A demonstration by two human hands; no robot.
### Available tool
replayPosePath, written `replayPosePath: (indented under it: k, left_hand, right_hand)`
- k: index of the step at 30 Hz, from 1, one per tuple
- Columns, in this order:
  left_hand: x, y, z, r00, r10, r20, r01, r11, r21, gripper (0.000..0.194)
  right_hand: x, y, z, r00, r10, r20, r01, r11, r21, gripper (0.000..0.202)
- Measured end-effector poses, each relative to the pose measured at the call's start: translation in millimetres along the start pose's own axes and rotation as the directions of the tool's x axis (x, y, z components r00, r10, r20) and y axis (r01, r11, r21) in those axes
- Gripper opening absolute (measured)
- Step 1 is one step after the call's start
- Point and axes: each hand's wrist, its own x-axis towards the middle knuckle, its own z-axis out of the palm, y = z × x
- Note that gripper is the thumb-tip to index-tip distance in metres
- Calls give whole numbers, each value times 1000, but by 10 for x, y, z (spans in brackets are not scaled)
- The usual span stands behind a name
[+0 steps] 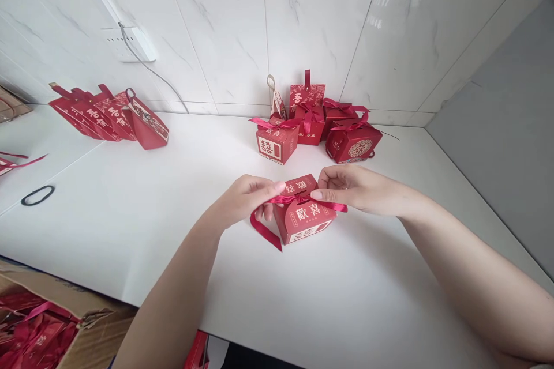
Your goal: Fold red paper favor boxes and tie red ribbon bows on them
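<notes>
A red gift box (305, 220) with pale Chinese characters sits on the white table in front of me. Across its top runs a crimson ribbon (269, 236), crossed or knotted at the middle, with one end hanging down the box's left side. My left hand (255, 195) pinches the ribbon at the left of the top, thumb uppermost. At the right, my right hand (346, 187) has thumb and fingers closed on the ribbon's other side, and a short tail sticks out beneath it. Some of the fingers on both hands are hidden.
Several red gift boxes (277, 143), some with bows, stand near the tiled wall. Upright red bags (93, 115) lean in a row at the back left. A black loop (38, 195) lies at left. A cardboard carton (97, 328) of red boxes stands below the table's front-left edge.
</notes>
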Motion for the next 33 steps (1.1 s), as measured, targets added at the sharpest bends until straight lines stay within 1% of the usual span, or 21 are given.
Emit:
replayPosePath:
  k: [2, 4, 5, 9, 12, 18, 22, 25, 28, 30, 33]
  left_hand:
    - [13, -3, 46, 999, -15, -47, 17, 999, 41, 38]
    - [22, -4, 74, 998, -22, -57, 25, 999, 46, 34]
    - [25, -5, 81, 998, -25, -49, 27, 999, 38, 33]
    - [35, -17, 84, 1000, -10, -26, 10, 1000, 10, 29]
    - [48, -29, 86, 999, 16, -34, -16, 1000, -6, 27]
    - [88, -67, 85, 995, 45, -90, -44, 999, 18, 31]
    - [100, -90, 59, 994, 62, -94, -57, 997, 61, 35]
    - [102, -100, 41, 996, 57, -70, -52, 996, 74, 34]
    - [107, -109, 27, 996, 54, -71, -46, 992, 116, 33]
    - [112, -115, 16, 995, 53, -81, -40, 987, 153, 33]
    - [108, -116, -11, 996, 39, -78, -23, 982, 187, 33]
  right_hand:
    - [-5, -9, -13, 999, 10, 45, -10, 1000, 3, 36]
    - [-3, -13, -15, 995, -31, 93, 29, 999, 25, 34]
    - [1, -12, -12, 993, -61, 98, 58, 998, 28, 32]
    - [36, 12, 11, 987, -159, 12, 159, 987, -5, 29]
    - [60, 32, 38, 984, -177, -33, 179, 983, 47, 29]
    - [121, 64, 59, 995, -92, -49, 98, 985, 142, 29]
    - [175, 117, 23, 997, -22, -79, 31, 992, 121, 32]
    - [200, 162, -8, 998, -16, -66, 25, 990, 140, 33]
    - [214, 194, -26, 997, -13, -80, 22, 994, 111, 32]
    - [224, 209, -32, 996, 12, -91, -5, 997, 74, 30]
    - [237, 228, -41, 996, 43, -77, -40, 999, 35, 28]
